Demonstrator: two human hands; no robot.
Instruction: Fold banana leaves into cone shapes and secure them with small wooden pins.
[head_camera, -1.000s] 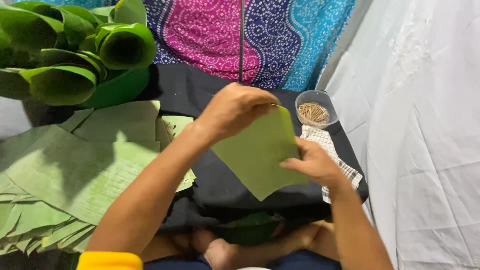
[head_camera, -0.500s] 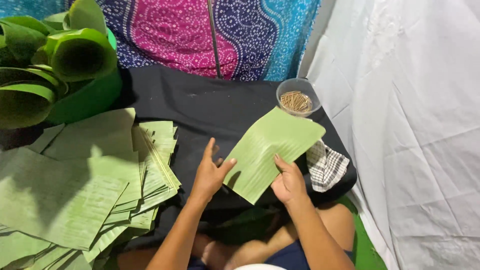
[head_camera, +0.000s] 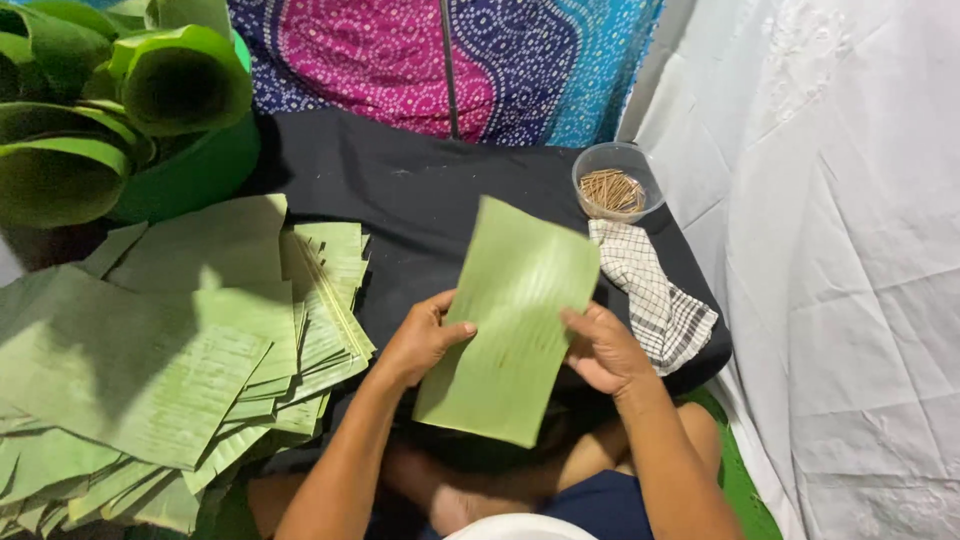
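Note:
A rectangular cut piece of green banana leaf (head_camera: 510, 320) is held up over a black cloth-covered surface (head_camera: 420, 190). My left hand (head_camera: 420, 338) grips its left edge with the thumb on top. On the leaf's right edge sits my right hand (head_camera: 605, 350), fingers curled around it. The leaf tilts, its far end pointing toward a small clear bowl of thin wooden sticks (head_camera: 615, 185).
A stack of cut leaf pieces (head_camera: 170, 350) lies at the left. Rolled leaves stand in a green tub (head_camera: 200, 170) at the back left. A checked cloth (head_camera: 655, 295) lies beside the bowl. White fabric (head_camera: 850, 250) hangs at right, patterned fabric (head_camera: 450, 50) behind.
The leaf piece has come lower and turned more upright between my hands. My left hand went from its top edge to its left edge. The camera view shifted slightly.

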